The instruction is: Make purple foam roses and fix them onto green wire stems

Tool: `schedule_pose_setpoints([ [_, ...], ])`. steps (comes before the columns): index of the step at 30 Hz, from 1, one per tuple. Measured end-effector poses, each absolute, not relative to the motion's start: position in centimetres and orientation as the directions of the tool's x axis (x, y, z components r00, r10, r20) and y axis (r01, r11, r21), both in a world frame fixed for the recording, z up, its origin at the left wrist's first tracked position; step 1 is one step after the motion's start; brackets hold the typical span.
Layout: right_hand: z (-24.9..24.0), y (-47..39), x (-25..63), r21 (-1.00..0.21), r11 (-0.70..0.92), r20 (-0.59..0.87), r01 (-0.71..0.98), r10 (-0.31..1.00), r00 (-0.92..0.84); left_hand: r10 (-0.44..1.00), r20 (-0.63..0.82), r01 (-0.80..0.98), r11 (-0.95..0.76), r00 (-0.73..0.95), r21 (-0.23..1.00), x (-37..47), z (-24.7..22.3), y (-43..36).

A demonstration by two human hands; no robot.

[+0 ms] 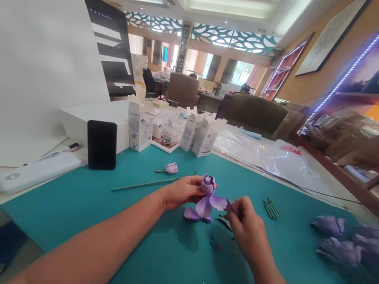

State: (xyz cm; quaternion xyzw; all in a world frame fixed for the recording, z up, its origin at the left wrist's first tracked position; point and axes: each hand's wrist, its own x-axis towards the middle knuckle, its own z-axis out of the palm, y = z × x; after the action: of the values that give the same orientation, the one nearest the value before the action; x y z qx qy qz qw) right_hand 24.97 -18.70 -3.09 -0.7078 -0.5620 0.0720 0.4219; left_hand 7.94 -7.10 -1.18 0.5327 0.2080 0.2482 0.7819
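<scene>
Slightly above the green mat, a purple artificial flower is held by my left hand, its fingers closed near the rolled bud at the top. Several broad petals spread out below that bud. My right hand pinches a single purple petal just to the right of the flower, close to its outer petal. Under the right hand lies a green leaf piece, and some small dark bits rest on the mat nearby. The left fingertips are partly hidden behind the flower.
A green mat covers the table. Beyond my hands lie a small lilac bud and a long green stem. Short green stems and finished-looking purple flowers are at right. White boxes, a black tablet and a power strip stand behind and left.
</scene>
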Motion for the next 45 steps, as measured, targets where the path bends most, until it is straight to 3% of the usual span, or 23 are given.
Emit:
schedule_pose_setpoints([
  [7,-2.3,-18.6,26.0,-0.912,0.011,0.173,0.41,0.916,0.361,0.579,-0.039,-0.098,0.204,0.814,0.974,8.1,-1.2,-7.3],
  [12,-1.9,-18.6,25.6,-0.975,0.076,0.159,0.211,0.897,0.411,0.569,-0.012,-0.1,0.166,0.823,0.981,8.1,-1.2,-7.3],
  [15,-1.9,-18.6,25.5,-0.989,0.034,0.095,0.143,0.891,0.444,0.555,-0.008,-0.094,0.156,0.832,0.983,8.1,-1.0,-7.4],
  [33,-0.5,-19.2,23.5,-0.992,-0.054,0.005,0.118,0.892,0.452,0.524,-0.019,0.0,0.036,0.852,0.999,8.3,-1.6,-7.4],
  [45,-0.6,-19.2,23.5,-0.997,-0.035,0.002,0.075,0.896,0.444,0.506,-0.029,-0.032,0.111,0.862,0.993,8.4,-1.5,-7.6],
])
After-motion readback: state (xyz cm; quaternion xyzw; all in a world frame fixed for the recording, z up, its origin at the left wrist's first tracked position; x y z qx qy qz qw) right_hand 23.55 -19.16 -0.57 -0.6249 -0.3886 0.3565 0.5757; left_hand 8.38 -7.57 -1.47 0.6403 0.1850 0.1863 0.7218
